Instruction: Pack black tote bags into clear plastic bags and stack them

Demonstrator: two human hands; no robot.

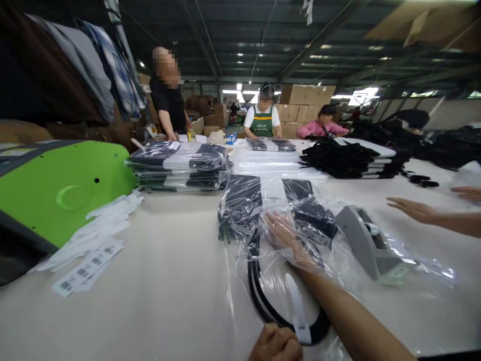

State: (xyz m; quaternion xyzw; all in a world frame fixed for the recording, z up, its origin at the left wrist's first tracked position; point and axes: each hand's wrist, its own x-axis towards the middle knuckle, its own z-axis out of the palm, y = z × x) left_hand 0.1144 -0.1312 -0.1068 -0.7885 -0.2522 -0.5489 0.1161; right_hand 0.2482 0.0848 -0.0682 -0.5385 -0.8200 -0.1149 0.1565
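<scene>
A clear plastic bag (233, 281) lies on the table around a folded dark item with a pale middle panel (273, 193). From the item, a black curved strap (252, 281) loops toward me, with a white tag (295, 301) beside it. My right hand (281, 231) lies flat on the item, fingers stretched out, seemingly under the bag's film. My left hand (277, 343) is curled at the near end of the bag, beside the strap, closed on the plastic; its fingertips are hidden.
Left are a green machine (86, 185), white gloves (93, 230) and barcode labels (84, 271). Behind are bagged items (180, 165) and black straps (341, 158). A grey tape dispenser (361, 245) stands right, near another person's hand (413, 208). Several people are beyond.
</scene>
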